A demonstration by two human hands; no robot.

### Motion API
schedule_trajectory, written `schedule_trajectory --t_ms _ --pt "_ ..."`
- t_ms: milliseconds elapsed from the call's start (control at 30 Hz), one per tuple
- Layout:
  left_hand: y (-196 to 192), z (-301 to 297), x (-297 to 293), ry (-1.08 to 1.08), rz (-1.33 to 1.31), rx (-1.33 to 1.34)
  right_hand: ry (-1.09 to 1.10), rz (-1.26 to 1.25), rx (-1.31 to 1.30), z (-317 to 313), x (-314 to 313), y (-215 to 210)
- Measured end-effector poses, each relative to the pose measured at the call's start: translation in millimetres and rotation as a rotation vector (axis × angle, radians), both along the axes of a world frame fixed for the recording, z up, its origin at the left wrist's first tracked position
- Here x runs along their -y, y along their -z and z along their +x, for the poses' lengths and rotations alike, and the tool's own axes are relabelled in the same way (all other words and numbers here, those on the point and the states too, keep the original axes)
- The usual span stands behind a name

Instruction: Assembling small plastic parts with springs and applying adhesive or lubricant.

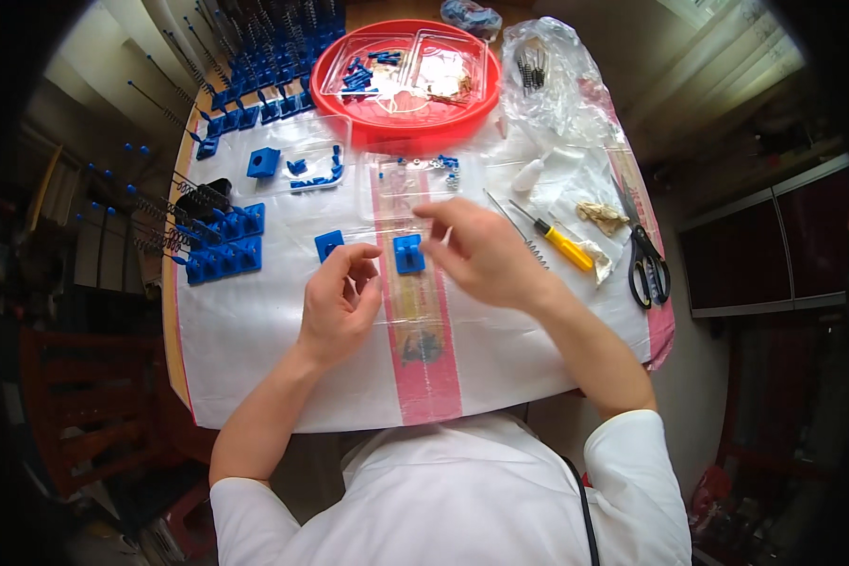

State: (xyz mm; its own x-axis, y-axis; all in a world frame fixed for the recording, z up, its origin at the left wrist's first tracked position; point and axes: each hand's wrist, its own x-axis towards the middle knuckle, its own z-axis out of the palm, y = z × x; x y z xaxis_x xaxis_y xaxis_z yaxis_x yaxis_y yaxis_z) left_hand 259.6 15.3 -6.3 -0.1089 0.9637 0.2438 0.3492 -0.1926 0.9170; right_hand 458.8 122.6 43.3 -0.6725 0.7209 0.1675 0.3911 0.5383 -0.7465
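Observation:
My left hand (338,307) hovers left of the table's middle, fingers loosely bent and thumb apart from them, with nothing visible in it. Just beyond its fingers lies a flat blue plastic piece (329,244), partly hidden by the hand. A blue plastic base with a raised middle (408,255) sits between my two hands on the pink stripe. Right of that base, my right hand (481,253) is held with curved fingers and a gap between thumb and forefinger. No object shows in that gap.
Blue bases with springs (224,259) stand at the left, more at the far left. Clear trays (349,141) hold small blue parts and nuts. Behind is a red basin (325,104). A yellow screwdriver (568,247), black scissors (645,269) and a plastic bag (566,113) lie right.

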Motion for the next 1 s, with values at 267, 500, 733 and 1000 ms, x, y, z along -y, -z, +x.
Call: schedule_trajectory --t_ms 267,500,733,1000 --pt "-26.9 4.4 -6.7 -0.171 0.277 -0.737 0.002 0.242 0.123 -7.9 13.5 45.1" --pt "-6.5 -18.7 -8.7 -0.167 0.049 -0.817 0.072 0.255 0.08 -11.0 18.6 52.0" --pt "-17.3 -29.9 -1.1 -0.19 -0.018 -1.036 -0.008 0.166 0.098 2.3 10.0 41.0" --pt "-25.8 -31.6 -1.1 -0.126 0.006 -1.185 -0.088 0.273 0.213 35.9 24.4 -25.6"
